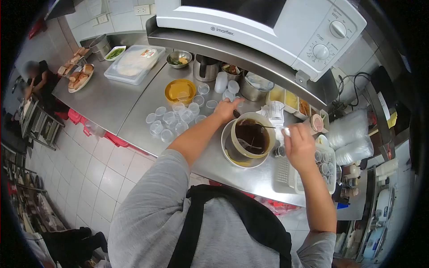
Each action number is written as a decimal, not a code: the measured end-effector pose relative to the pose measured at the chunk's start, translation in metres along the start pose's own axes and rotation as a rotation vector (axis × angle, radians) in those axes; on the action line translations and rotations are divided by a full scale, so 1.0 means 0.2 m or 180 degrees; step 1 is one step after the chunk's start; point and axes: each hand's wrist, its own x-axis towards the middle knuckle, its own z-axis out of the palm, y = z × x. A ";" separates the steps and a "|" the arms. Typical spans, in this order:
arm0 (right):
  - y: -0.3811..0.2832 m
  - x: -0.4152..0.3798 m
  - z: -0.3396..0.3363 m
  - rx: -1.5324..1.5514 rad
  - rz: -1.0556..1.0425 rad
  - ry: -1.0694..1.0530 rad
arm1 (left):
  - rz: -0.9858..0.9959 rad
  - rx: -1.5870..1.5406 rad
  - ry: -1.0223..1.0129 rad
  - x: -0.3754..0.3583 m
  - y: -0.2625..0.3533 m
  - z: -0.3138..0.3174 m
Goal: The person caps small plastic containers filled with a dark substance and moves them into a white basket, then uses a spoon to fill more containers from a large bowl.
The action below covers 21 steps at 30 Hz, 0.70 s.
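Note:
A pale tub (pixel 230 148) of dark brown liquid stands in a wide, light-coloured bowl (pixel 227 159) on the steel counter. My right hand (pixel 300 145) is closed to the right of the tub, gripping a ladle (pixel 267 127) whose thin handle crosses the rim; its lower end is hidden in the liquid. Something white shows at my right fingertips. Beyond the tub's left side, my left hand (pixel 226 110) stretches its fingers beside small clear plastic cups (pixel 229 95). A small dark oval thing (pixel 237 114) lies right by its thumb side.
More clear cups (pixel 169 118) and a yellow bowl (pixel 180 90) are on the left. A white basket (pixel 286 176) of small jars stands at the right. Metal pots (pixel 256 91) line the back beneath a shelf with a microwave (pixel 263 31). Another person (pixel 40 85) is far left.

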 end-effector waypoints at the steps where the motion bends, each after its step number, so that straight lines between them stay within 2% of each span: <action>1: 0.00 0.00 0.01 -0.0030 -0.0064 -0.0074 | -0.0036 0.0177 -0.0042 -0.01 -0.01 0.02; 4: 0.00 -0.01 0.05 -0.0125 -0.0216 -0.0313 | 0.0498 0.0323 0.0437 -0.10 -0.04 -0.07; 7: 0.00 -0.01 0.09 -0.0127 -0.0227 -0.0491 | -0.0197 0.0863 0.0789 -0.27 0.01 -0.17; 10: 0.04 -0.03 0.15 -0.0228 0.0053 -0.0821 | -0.0577 0.1197 -0.0133 -0.29 -0.03 -0.15; 13: 0.09 -0.04 0.18 -0.0136 0.0589 -0.0975 | -0.0880 0.0948 0.0045 -0.30 -0.04 -0.13; 19: 0.12 -0.04 0.16 0.0240 0.1598 -0.1100 | -0.0422 -0.0105 0.1225 -0.50 -0.03 -0.24; 21: 0.12 -0.03 0.15 0.0348 0.1870 -0.1212 | -0.0518 -0.0491 0.1171 -0.57 0.00 -0.30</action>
